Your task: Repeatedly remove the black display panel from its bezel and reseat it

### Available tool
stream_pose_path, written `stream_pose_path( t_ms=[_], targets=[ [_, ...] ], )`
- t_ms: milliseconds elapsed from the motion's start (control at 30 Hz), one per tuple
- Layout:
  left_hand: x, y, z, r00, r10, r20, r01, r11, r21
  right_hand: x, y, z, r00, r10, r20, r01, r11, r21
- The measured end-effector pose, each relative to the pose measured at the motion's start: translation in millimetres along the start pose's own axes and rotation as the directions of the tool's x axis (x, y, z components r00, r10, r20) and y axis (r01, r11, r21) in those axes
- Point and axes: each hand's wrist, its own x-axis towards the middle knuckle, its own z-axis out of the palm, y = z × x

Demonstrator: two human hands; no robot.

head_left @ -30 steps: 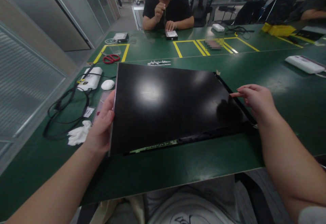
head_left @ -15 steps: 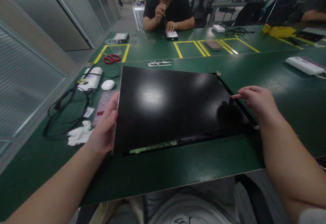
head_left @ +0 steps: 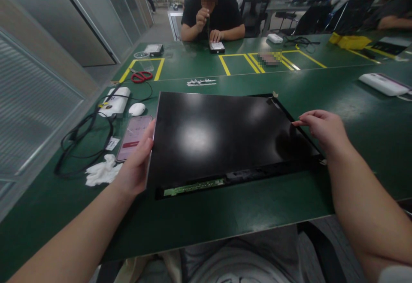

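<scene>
A glossy black LCD screen panel (head_left: pixel 206 137) lies tilted over a black frame (head_left: pixel 296 124), its left side raised. My left hand (head_left: pixel 137 162) is closed around the panel's left edge, thumb on the near side and the other fingers partly hidden. At the right edge, my right hand (head_left: pixel 325 128) has its fingers drawn together, with the fingertips touching the panel's border. Below the panel's near edge, a green circuit board strip (head_left: pixel 193 187) shows on the frame. Small tabs stick out at the frame's right corners.
Left on the green table (head_left: pixel 244 218) are a phone (head_left: pixel 133 137), crumpled tissue (head_left: pixel 102 171), black cable (head_left: pixel 64 145), a white mouse-like object (head_left: pixel 137 109), a white box (head_left: pixel 115 101) and red scissors (head_left: pixel 141 77). Opposite, a person handles a hard drive (head_left: pixel 216 47). A white device (head_left: pixel 383 84) lies right.
My left hand has moved slightly right with the panel's left edge. The panel has slid right and its far edge sits lower, showing more frame and circuit board. My right hand stays nearly still.
</scene>
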Motion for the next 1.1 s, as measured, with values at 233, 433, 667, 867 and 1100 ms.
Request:
stream_pose_path(
  t_ms=[233, 433, 667, 867, 1100],
  targets=[
    [2.5, 1.3, -0.9, 0.997, -0.077, 0.015, 0.077, 0.997, -0.017, -0.5, 1.0, 2.2, 0.999, 0.014, -0.034, -0.017, 0.995, -0.096],
    [4.5, -1.4, -5.9, 0.988, -0.154, -0.016, 0.152, 0.985, -0.078, 2.2, 2.1, 0.4, 0.999, -0.005, -0.035, -0.003, 0.978, -0.211],
    [5.1, 1.9, -1.3, 0.983, -0.180, 0.029, 0.182, 0.976, -0.120, 4.0, 0.6, -1.8, 0.999, -0.038, -0.009, 0.032, 0.927, -0.374],
    [5.9, 0.4, -5.5, 0.985, -0.169, 0.032, 0.172, 0.978, -0.117, 2.5, 0.7, -3.1, 0.999, -0.022, 0.023, 0.030, 0.913, -0.406],
    [7.1, -0.5, -9.0, 0.983, -0.170, 0.075, 0.176, 0.981, -0.082, 3.0, -1.7, -4.8, 0.996, -0.054, 0.073, 0.083, 0.871, -0.484]
  ],
)
